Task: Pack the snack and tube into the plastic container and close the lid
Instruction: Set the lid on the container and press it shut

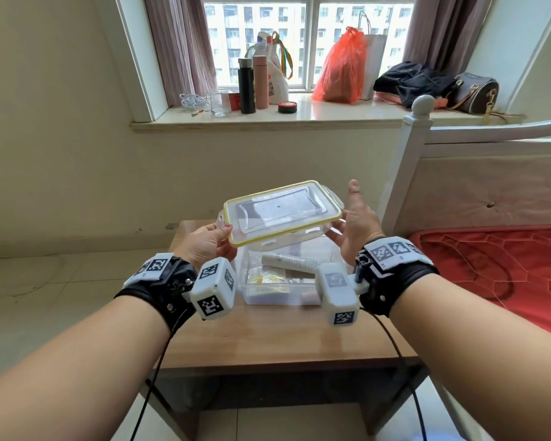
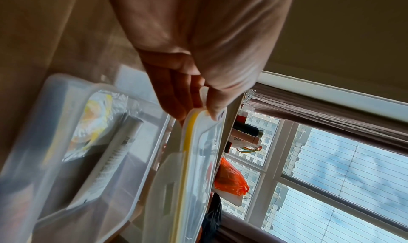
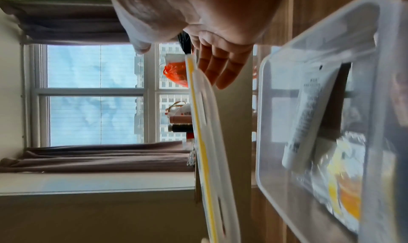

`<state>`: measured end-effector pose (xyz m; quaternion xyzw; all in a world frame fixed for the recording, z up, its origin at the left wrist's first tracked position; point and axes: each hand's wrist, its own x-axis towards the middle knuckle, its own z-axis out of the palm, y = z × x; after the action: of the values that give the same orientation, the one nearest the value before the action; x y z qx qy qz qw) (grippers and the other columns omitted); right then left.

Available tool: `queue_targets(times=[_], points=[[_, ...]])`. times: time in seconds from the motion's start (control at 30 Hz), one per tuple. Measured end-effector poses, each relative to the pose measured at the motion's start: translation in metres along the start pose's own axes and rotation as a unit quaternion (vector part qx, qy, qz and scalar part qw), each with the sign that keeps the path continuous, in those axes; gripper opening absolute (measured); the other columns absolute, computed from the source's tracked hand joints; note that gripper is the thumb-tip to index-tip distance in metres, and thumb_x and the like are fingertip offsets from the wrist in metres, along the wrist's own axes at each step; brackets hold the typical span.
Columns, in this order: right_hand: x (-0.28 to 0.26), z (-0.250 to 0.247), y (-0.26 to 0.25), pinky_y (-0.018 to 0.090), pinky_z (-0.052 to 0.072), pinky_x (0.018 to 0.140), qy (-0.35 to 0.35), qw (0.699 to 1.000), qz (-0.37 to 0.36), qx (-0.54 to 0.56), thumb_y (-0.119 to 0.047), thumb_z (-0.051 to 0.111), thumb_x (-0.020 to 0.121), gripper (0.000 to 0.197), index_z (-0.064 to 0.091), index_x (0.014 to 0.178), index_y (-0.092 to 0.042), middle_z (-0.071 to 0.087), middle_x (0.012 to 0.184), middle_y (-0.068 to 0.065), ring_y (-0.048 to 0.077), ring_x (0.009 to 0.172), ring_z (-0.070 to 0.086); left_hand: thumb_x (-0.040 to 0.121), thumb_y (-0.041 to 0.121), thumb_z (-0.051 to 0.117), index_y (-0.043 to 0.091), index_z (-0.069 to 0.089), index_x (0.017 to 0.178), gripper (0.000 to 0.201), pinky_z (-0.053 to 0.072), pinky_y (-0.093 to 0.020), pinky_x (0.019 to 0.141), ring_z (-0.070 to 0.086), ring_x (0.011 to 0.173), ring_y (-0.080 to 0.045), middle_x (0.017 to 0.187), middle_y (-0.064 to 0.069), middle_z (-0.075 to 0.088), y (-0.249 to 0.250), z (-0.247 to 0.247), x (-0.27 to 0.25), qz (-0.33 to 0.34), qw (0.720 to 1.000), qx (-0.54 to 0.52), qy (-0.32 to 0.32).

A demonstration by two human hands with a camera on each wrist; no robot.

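A clear lid (image 1: 280, 211) with a yellow seal hangs tilted above the open plastic container (image 1: 252, 294) on the wooden table. My left hand (image 1: 217, 237) pinches the lid's left edge, thumb on top and fingers beneath, as the left wrist view confirms at the lid (image 2: 198, 168). My right hand (image 1: 347, 218) supports the right edge with straight fingers (image 3: 220, 68) under it, thumb raised free. Inside the container lie a white tube (image 1: 288, 261) and a yellow-and-orange wrapped snack (image 1: 266, 278); the wrist views show the tube (image 3: 307, 121) beside the snack (image 2: 95, 117).
The small wooden table (image 1: 268, 338) stands against a cream wall. A white bed frame (image 1: 407, 173) and red mattress (image 1: 506, 272) crowd its right side. The windowsill (image 1: 331, 114) above carries flasks, a glass, an orange bag and dark bags. Tiled floor lies left.
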<state>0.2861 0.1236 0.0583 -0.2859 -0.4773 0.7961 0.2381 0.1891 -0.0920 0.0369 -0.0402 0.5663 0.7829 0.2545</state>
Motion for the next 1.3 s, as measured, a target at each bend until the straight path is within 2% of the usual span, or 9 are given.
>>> queue_targets(times=[0.1,0.23,0.3,0.47,0.6,0.8,0.9,1.13,1.3], points=[[0.009,-0.012,0.002,0.031,0.044,0.067,0.022,0.996,0.012,-0.084,-0.054,0.056,0.087,0.033,0.060,0.093,-0.022,0.064,0.077,-0.003,0.014,0.068,0.056,0.093,0.011,0.056,0.013,0.052,0.092,0.005,0.052,-0.021,0.041,0.063,0.038,-0.010,0.051,-0.003,0.069,-0.002,-0.008,0.003,-0.015,1.000,0.025,-0.006],[0.020,-0.027,0.016,0.028,0.035,0.055,0.038,0.981,-0.024,-0.187,-0.035,0.066,0.085,0.017,0.067,0.092,-0.020,0.059,0.075,-0.003,0.013,0.060,0.045,0.090,0.013,0.060,0.013,0.055,0.095,0.007,0.050,-0.022,0.046,0.060,0.041,-0.010,0.071,-0.006,0.064,-0.008,-0.009,0.005,-0.017,0.996,0.084,-0.005],[0.024,-0.035,0.023,0.027,0.033,0.051,0.041,0.978,-0.037,-0.199,-0.033,0.068,0.084,0.014,0.065,0.091,-0.022,0.058,0.075,-0.004,0.012,0.058,0.044,0.089,0.017,0.062,0.015,0.056,0.090,0.006,0.049,-0.024,0.050,0.059,0.043,-0.009,0.070,-0.004,0.062,-0.011,-0.007,0.005,-0.014,0.993,0.116,0.005],[0.030,-0.054,0.039,0.024,0.032,0.054,0.051,0.972,-0.050,-0.223,-0.035,0.076,0.078,0.034,0.063,0.102,-0.015,0.058,0.079,-0.003,0.008,0.060,0.045,0.087,0.026,0.065,0.014,0.062,0.088,0.013,0.034,-0.025,0.054,0.054,0.061,-0.010,0.073,-0.001,0.057,-0.020,-0.009,0.008,-0.016,0.986,0.165,0.019],[0.031,-0.065,0.050,0.023,0.030,0.053,0.048,0.971,-0.035,-0.233,-0.033,0.078,0.077,0.037,0.060,0.102,-0.013,0.055,0.077,-0.004,0.008,0.061,0.044,0.085,0.024,0.069,0.007,0.064,0.102,0.025,0.037,-0.024,0.054,0.047,0.062,-0.012,0.072,-0.003,0.053,-0.028,-0.014,0.010,-0.026,0.982,0.184,0.036],[0.035,-0.073,0.065,0.025,0.032,0.053,0.062,0.959,-0.026,-0.274,-0.037,0.078,0.074,0.034,0.060,0.095,-0.017,0.060,0.087,0.001,0.010,0.065,0.047,0.084,0.020,0.069,0.008,0.063,0.093,0.016,0.034,-0.020,0.047,0.042,0.055,-0.011,0.069,-0.005,0.051,-0.038,-0.015,0.012,-0.044,0.980,0.186,0.050],[0.035,-0.075,0.070,0.027,0.035,0.055,0.071,0.954,-0.035,-0.288,-0.037,0.078,0.073,0.037,0.061,0.098,-0.016,0.064,0.097,0.005,0.015,0.072,0.052,0.085,0.020,0.069,0.008,0.065,0.099,0.019,0.034,-0.017,0.041,0.043,0.056,-0.010,0.070,-0.004,0.054,-0.044,-0.016,0.014,-0.049,0.979,0.188,0.056],[0.039,-0.077,0.074,0.033,0.043,0.067,0.078,0.954,-0.021,-0.290,-0.039,0.077,0.073,0.042,0.062,0.105,-0.015,0.065,0.101,0.006,0.014,0.071,0.051,0.082,0.021,0.072,0.008,0.066,0.099,0.023,0.035,-0.022,0.047,0.048,0.065,-0.012,0.083,-0.006,0.059,-0.049,-0.017,0.021,-0.052,0.980,0.181,0.061],[0.037,-0.078,0.075,0.030,0.042,0.056,0.068,0.960,0.004,-0.271,-0.032,0.075,0.079,0.040,0.060,0.110,-0.012,0.063,0.096,0.007,0.013,0.066,0.051,0.082,0.021,0.072,0.008,0.065,0.099,0.023,0.035,-0.019,0.035,0.049,0.065,-0.012,0.079,-0.003,0.058,-0.049,-0.017,0.023,-0.051,0.979,0.188,0.053]])
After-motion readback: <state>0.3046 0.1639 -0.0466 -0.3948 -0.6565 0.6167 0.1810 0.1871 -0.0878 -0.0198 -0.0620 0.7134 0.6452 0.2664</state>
